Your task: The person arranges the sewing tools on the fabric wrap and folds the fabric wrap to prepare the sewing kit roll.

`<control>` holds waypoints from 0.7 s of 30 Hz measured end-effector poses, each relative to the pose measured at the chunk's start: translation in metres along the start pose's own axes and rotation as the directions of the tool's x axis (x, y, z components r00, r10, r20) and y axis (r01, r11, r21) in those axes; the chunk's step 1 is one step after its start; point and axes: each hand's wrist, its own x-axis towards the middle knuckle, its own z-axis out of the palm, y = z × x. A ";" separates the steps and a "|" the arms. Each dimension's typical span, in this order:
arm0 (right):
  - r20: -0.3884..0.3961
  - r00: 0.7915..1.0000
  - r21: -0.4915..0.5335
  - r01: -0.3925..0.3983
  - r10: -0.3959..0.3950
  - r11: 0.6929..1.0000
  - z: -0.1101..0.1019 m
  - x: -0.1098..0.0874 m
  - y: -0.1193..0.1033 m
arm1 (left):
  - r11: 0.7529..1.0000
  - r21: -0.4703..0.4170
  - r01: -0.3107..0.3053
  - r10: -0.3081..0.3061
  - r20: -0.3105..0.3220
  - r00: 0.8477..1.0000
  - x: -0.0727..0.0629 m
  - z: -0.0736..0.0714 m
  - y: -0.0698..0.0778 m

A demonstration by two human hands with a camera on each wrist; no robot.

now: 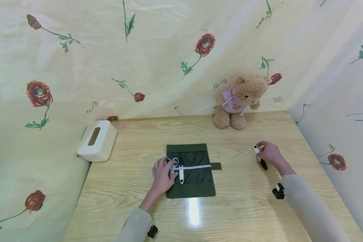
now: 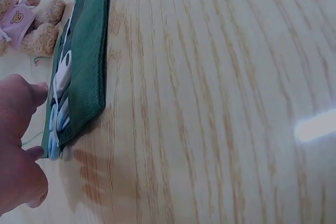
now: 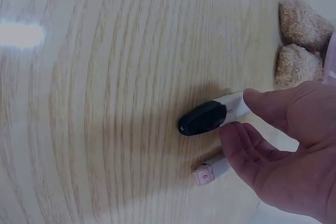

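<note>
The right hand [image 1: 270, 153] pinches a likely light, stiff tool [image 3: 203, 118] by its nearer, easily held white end [image 3: 234, 104], the left hand's [image 1: 162, 175] hold unclear.

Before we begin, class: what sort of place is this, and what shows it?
Possibly a home or staged tabletop corner: a wood-grain table, a flower-patterned wall covering and a teddy bear.

Wooden table [image 1: 109, 195] (light-grained) | white tissue box [image 1: 106, 141] | pink oval item [image 1: 121, 127] | green pouch [image 1: 198, 176] | teddy bear [image 1: 234, 104]
</note>
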 end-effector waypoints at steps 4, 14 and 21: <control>0.013 1.000 0.011 -0.016 0.016 1.000 0.002 0.001 0.001 | 1.000 -0.005 0.002 -0.002 0.003 1.000 0.000 0.000 0.001; 0.044 0.998 0.012 -0.035 0.034 0.999 0.006 0.005 0.001 | 1.000 0.008 -0.007 0.007 0.000 1.000 0.002 0.002 0.005; 0.035 0.999 -0.005 0.013 -0.013 1.000 0.009 0.008 -0.002 | 0.999 0.045 -0.029 0.027 0.047 0.999 0.008 0.007 0.006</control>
